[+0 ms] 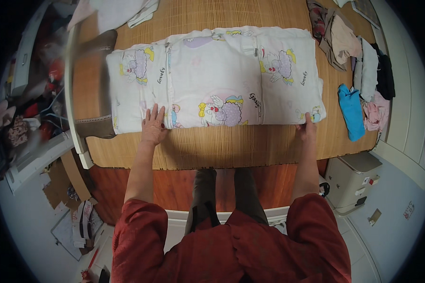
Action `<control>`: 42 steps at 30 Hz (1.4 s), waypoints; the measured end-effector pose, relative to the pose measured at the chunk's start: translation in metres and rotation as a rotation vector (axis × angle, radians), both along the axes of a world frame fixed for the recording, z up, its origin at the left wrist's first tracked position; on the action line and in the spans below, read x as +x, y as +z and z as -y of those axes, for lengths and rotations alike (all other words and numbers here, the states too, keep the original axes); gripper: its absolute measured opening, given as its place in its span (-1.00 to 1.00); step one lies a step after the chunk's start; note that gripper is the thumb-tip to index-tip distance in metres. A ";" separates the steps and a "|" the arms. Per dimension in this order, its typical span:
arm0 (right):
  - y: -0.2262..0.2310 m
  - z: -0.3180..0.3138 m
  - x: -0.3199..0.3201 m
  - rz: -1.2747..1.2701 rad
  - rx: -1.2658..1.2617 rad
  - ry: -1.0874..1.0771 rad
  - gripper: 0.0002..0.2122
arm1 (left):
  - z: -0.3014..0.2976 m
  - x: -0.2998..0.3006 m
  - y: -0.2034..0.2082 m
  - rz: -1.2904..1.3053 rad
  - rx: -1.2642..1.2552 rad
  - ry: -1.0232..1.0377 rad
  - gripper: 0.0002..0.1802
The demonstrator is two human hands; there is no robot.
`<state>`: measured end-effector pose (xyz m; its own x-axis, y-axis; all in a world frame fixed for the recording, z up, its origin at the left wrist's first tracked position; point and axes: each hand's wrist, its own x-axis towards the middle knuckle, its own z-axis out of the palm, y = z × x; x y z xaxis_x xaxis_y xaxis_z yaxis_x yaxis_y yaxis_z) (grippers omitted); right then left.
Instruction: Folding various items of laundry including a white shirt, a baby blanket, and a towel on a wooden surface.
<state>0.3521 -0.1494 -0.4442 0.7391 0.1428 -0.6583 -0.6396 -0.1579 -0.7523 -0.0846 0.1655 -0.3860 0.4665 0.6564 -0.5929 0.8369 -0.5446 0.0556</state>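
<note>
A white cloth (193,70) with cartoon animal prints lies folded into a long strip across the mat in front of me. Two seams or zip lines cross it from far to near, and a small dark tab shows near its far edge. My left hand (154,125) rests flat on the near edge, left of the middle, fingers stretched out. At the near right corner, my right hand (307,129) pinches the cloth's edge; its fingertips are partly hidden by the fabric.
A woven bamboo mat (212,146) covers the bed. A brown pillow (92,80) sits against the left bed rail (70,94). On the right lie a blue folded garment (351,113), pink cloth (377,113) and several other clothes. White fabric (113,14) lies far left; a beige cabinet (352,181) stands near right.
</note>
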 end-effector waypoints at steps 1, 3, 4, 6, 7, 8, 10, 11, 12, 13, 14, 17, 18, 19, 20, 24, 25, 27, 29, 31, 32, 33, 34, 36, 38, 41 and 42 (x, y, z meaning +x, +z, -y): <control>0.000 0.008 0.012 -0.112 0.066 -0.034 -0.59 | 0.008 0.008 0.006 0.047 -0.006 0.050 -0.15; -0.004 0.012 0.026 -0.201 0.183 -0.110 -0.61 | 0.024 0.020 0.007 0.213 0.103 0.027 -0.19; -0.013 0.008 0.034 -0.190 0.181 -0.126 -0.61 | 0.031 0.030 0.007 0.386 0.212 0.015 -0.23; -0.032 0.015 0.055 -0.155 0.161 -0.030 -0.61 | 0.051 0.078 0.016 0.604 0.134 -0.049 -0.26; -0.033 0.013 0.059 -0.143 0.156 -0.043 -0.61 | 0.062 0.105 0.019 0.804 0.074 -0.096 -0.28; -0.031 0.008 0.055 0.002 0.107 -0.033 -0.60 | 0.076 0.130 0.019 0.857 -0.003 -0.050 -0.31; -0.021 -0.002 0.046 0.161 0.060 -0.030 -0.59 | 0.095 0.177 0.021 0.925 -0.182 0.000 -0.41; -0.011 -0.007 0.041 0.380 -0.055 0.143 -0.59 | 0.102 0.194 0.018 0.955 -0.254 0.012 -0.44; -0.001 -0.012 0.038 0.602 -0.177 0.314 -0.59 | 0.109 0.216 0.023 0.967 -0.260 0.003 -0.44; 0.020 -0.027 0.026 0.726 -0.173 0.471 -0.59 | 0.113 0.231 0.031 0.959 -0.504 0.281 -0.44; 0.052 -0.049 0.010 0.847 -0.161 0.631 -0.59 | 0.110 0.238 0.035 0.928 -0.736 0.564 -0.44; 0.099 -0.091 -0.035 0.917 -0.006 0.763 -0.57 | 0.098 0.249 0.032 1.099 -1.006 0.916 -0.35; 0.093 -0.088 -0.045 1.318 -0.429 1.033 -0.54 | 0.098 0.249 0.035 1.221 -1.140 1.146 -0.31; 0.094 -0.096 -0.062 1.344 -0.353 1.066 -0.63 | 0.092 0.244 0.032 1.221 -1.130 1.126 -0.23; 0.096 -0.106 -0.083 1.367 -0.261 1.100 -0.72 | 0.085 0.232 0.031 1.222 -1.105 1.110 -0.15; 0.078 -0.107 -0.143 1.402 -0.281 1.319 -0.64 | 0.079 0.191 0.015 1.009 -0.552 0.992 -0.30; 0.077 -0.106 -0.148 1.380 -0.225 1.362 -0.62 | 0.087 0.191 0.010 1.007 -0.183 0.753 -0.37; 0.070 -0.100 -0.142 1.313 -0.145 1.292 -0.63 | 0.090 0.201 0.017 0.997 0.057 0.332 -0.37; 0.074 -0.091 -0.134 1.139 0.045 1.190 -0.69 | 0.091 0.211 0.031 0.945 0.289 -0.080 -0.38; 0.063 -0.085 -0.122 1.171 -0.094 1.031 -0.73 | 0.079 0.229 0.029 0.854 0.115 -0.375 -0.34; 0.059 -0.081 -0.107 1.117 -0.174 0.979 -0.73 | 0.077 0.235 0.024 0.853 0.123 -0.362 -0.34; 0.054 -0.080 -0.093 1.057 -0.256 0.926 -0.72 | 0.078 0.240 0.014 0.693 0.049 -0.284 -0.30; 0.049 -0.080 -0.084 0.917 -0.400 0.814 -0.67 | 0.079 0.245 0.010 0.539 -0.029 -0.211 -0.27; 0.032 -0.084 -0.066 0.774 -0.547 0.699 -0.62 | 0.081 0.246 -0.001 0.432 -0.135 -0.155 -0.20; 0.017 -0.094 -0.051 0.157 -0.126 0.584 -0.48 | 0.090 0.234 -0.021 0.528 -0.121 -0.111 -0.16; 0.027 -0.117 -0.046 -0.007 0.169 0.617 -0.41 | 0.102 0.220 -0.032 0.513 -0.113 -0.081 -0.14; 0.035 -0.124 -0.051 -0.014 0.172 0.625 -0.41 | 0.100 0.215 -0.032 0.507 -0.109 -0.073 -0.14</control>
